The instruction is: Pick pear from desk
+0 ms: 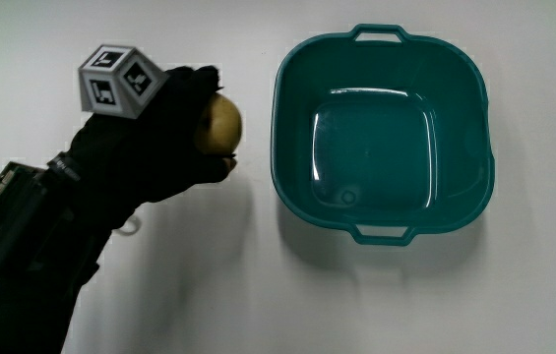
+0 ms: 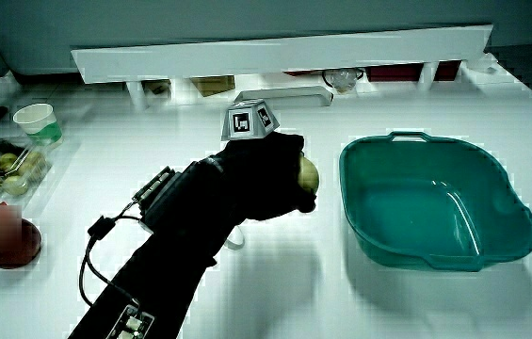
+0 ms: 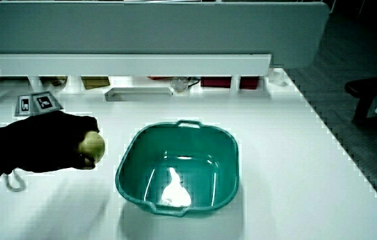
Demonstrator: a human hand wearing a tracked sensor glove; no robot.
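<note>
in the main view, the hand (image 1: 164,133) is seen with its fingers curled around the pear (image 1: 220,126), of which only a yellowish part shows past the black glove. the patterned cube (image 1: 117,81) sits on the back of the glove. the hand and pear are just beside the teal basin (image 1: 297,187), apart from its rim. a soft shadow is cast on the white table (image 1: 209,295) under the hand, so the pear is judged to be lifted clear of the surface, though contact cannot be fully ruled out from above.

in a side view, the hand (image 2: 261,179) is shown wrapped about the pear (image 2: 307,174), and a gap of pale table is seen beneath the fruit, with the shadow lying lower. the basin (image 2: 378,235) stands near and holds nothing. a paper cup (image 2: 38,121) and a clear box of fruit (image 2: 2,165) are set well apart, at the table's edge.

in a side view, the pear (image 3: 93,145) is again seen gripped by the hand (image 3: 48,143), raised beside the basin (image 3: 131,180).

the grasp is judged done and the lift appears under way or complete. little is left of the pick; only a steady hold is called for.
</note>
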